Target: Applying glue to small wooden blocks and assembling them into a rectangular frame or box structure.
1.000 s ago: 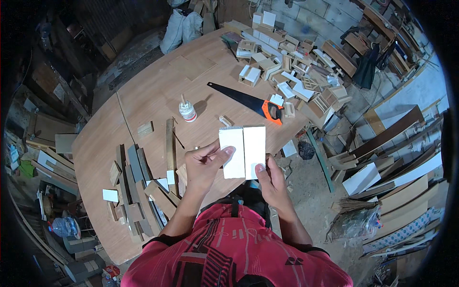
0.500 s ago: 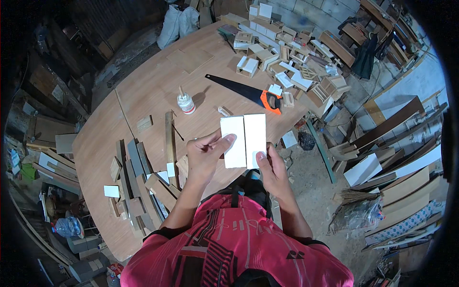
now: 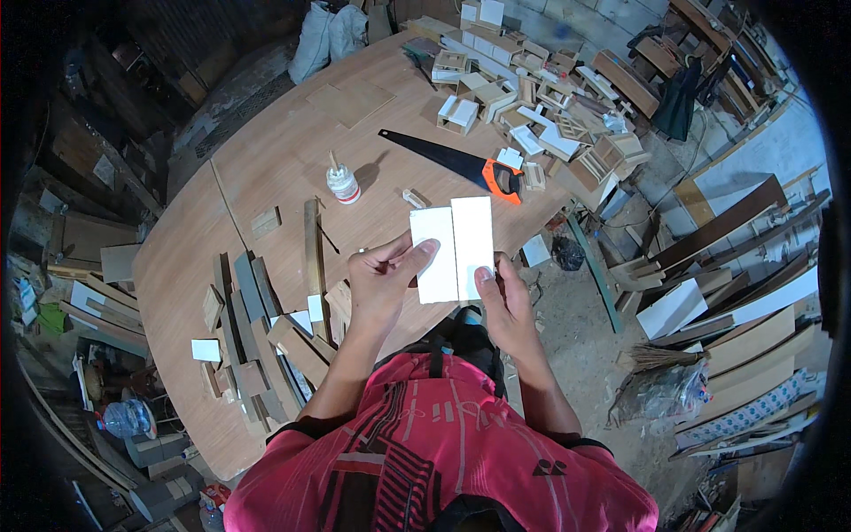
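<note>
Two white rectangular boards are held side by side above the table's near edge, their long edges meeting. My left hand (image 3: 387,270) grips the left white board (image 3: 433,275), thumb flat on its face and fingers behind it. Around the lower right edge of the right white board (image 3: 472,235) my right hand (image 3: 505,297) is closed, thumb on the front. The right board sits a little higher than the left one at the top. Beyond them on the table are a small wooden piece (image 3: 413,197), an open glue jar (image 3: 343,184) with a stick in it, and a hand saw (image 3: 461,165) with an orange handle.
Wood strips (image 3: 257,328) and offcuts lie on the table's (image 3: 191,266) left side. Small wooden box-like pieces (image 3: 541,115) are heaped at the far right. Boards (image 3: 753,346) lean along the right wall, near a bundled broom (image 3: 660,356). White sacks (image 3: 328,40) stand behind the table.
The right board has slid upward against the left one, so their top edges are more offset. Both hands keep their grip. The whole view has shifted slightly.
</note>
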{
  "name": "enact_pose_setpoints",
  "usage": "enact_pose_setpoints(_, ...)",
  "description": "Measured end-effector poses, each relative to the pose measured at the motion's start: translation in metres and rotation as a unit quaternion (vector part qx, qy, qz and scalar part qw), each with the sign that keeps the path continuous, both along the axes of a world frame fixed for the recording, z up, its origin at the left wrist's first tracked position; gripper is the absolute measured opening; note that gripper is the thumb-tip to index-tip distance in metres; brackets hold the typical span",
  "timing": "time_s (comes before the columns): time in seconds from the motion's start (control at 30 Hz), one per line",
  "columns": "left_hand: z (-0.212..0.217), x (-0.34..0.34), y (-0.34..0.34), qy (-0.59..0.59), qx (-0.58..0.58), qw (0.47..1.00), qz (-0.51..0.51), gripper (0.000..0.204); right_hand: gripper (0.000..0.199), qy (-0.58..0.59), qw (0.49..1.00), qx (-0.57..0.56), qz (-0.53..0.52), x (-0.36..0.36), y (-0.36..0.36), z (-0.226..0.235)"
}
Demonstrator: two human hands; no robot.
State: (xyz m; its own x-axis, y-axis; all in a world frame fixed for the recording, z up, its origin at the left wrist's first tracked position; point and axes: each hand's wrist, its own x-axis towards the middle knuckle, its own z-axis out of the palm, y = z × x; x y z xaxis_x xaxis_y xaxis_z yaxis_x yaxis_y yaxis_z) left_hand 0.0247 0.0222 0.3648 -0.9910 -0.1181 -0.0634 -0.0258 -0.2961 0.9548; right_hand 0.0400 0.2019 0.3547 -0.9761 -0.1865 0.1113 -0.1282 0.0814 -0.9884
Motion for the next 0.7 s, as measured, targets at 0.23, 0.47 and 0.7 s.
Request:
enact_pose_setpoints(0.23, 0.000, 0.001, 0.000, -0.001, -0.018, 1.000, -0.002, 0.035, 0.035, -0.018, 1.000, 0.000, 0.012, 0.001, 0.002, 0.002)
enact_pose_setpoints(0.47, 0.003, 0.004, -0.001, 0.052, -0.099, 0.994, -0.023, 0.038, 0.034, 0.024, 0.999, -0.028, 0.020, 0.004, 0.004, -0.005)
enact_pose_setpoints(0.7, -0.002, 0.004, -0.002, 0.079, -0.110, 0.989, -0.063, 0.041, 0.036, -0.022, 0.999, -0.039, 0.027, 0.007, 0.012, -0.013)
